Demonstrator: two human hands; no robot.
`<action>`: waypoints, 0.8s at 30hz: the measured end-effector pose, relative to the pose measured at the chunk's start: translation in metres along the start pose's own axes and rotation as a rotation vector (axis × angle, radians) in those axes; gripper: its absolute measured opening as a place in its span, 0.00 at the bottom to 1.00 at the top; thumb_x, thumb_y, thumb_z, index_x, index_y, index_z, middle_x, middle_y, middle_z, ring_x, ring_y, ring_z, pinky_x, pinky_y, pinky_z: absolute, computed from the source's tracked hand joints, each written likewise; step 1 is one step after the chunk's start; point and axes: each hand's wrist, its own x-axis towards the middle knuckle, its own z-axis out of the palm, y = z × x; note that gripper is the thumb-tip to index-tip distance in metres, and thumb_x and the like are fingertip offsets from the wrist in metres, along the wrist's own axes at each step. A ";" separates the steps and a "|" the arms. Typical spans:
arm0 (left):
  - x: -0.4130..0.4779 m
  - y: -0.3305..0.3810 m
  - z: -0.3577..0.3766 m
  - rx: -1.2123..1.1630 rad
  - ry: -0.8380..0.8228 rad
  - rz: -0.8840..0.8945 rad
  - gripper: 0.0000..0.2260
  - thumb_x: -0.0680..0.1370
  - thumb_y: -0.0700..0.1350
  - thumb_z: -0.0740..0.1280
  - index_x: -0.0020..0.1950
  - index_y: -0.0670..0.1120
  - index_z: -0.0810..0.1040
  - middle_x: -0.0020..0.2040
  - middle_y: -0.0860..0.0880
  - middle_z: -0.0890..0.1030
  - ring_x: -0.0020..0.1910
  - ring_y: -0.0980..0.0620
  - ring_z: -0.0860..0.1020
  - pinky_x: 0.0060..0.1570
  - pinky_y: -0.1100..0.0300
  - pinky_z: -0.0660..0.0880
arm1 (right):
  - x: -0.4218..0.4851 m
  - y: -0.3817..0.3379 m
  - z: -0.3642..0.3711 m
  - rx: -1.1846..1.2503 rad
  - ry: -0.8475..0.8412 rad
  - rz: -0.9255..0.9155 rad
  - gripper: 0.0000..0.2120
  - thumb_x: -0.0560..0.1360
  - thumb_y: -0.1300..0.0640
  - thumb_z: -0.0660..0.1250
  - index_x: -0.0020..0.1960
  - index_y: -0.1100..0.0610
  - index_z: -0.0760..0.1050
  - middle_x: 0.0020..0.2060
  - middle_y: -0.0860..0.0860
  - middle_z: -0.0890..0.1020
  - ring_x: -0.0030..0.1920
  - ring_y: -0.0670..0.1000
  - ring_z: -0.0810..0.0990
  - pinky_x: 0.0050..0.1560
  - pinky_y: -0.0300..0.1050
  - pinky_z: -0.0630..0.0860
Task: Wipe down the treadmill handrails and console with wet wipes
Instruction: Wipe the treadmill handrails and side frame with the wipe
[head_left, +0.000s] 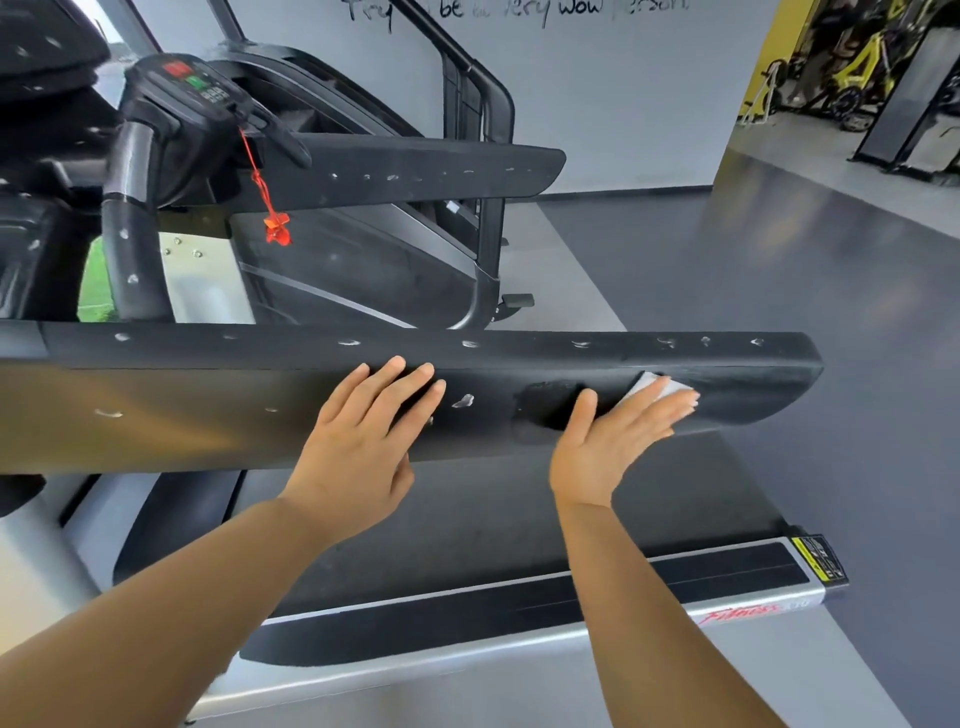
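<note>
A long black padded handrail (208, 405) runs across the middle of the view, dotted with white smears. My left hand (363, 441) rests flat on its side with straight fingers. Further right, my right hand (618, 436) presses a white wet wipe (644, 387) flat against the rail near its rounded end. A second black handrail (415, 171) lies beyond, also spotted white. The console (197, 85), with red and green buttons, sits at the upper left, and a red safety clip (275, 228) hangs from it on a cord.
The treadmill belt (467, 504) and its silver side rail (519, 639) lie below my arms. Another black machine frame (483, 104) stands behind by the white wall. Grey floor (779, 270) spreads to the right, with yellow gym equipment (862, 67) at the far upper right.
</note>
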 end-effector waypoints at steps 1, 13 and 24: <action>0.000 0.000 0.000 -0.006 0.000 0.000 0.28 0.71 0.44 0.56 0.71 0.44 0.69 0.70 0.44 0.68 0.70 0.42 0.65 0.73 0.48 0.54 | -0.007 -0.012 0.003 0.010 -0.024 0.007 0.36 0.80 0.43 0.47 0.75 0.68 0.39 0.72 0.72 0.42 0.74 0.68 0.39 0.72 0.67 0.43; -0.010 -0.015 -0.010 -0.047 0.093 -0.054 0.25 0.71 0.44 0.58 0.69 0.42 0.72 0.67 0.43 0.70 0.69 0.40 0.66 0.72 0.44 0.57 | -0.027 -0.002 0.005 -0.254 -0.121 -0.452 0.29 0.82 0.43 0.42 0.74 0.62 0.52 0.73 0.68 0.51 0.74 0.66 0.46 0.70 0.66 0.51; -0.020 -0.030 0.004 0.007 0.142 -0.099 0.25 0.74 0.48 0.60 0.71 0.43 0.69 0.68 0.43 0.69 0.68 0.40 0.67 0.71 0.45 0.57 | -0.081 -0.029 0.038 -0.312 -0.269 -0.758 0.29 0.82 0.41 0.42 0.77 0.56 0.46 0.76 0.59 0.40 0.76 0.60 0.40 0.72 0.60 0.43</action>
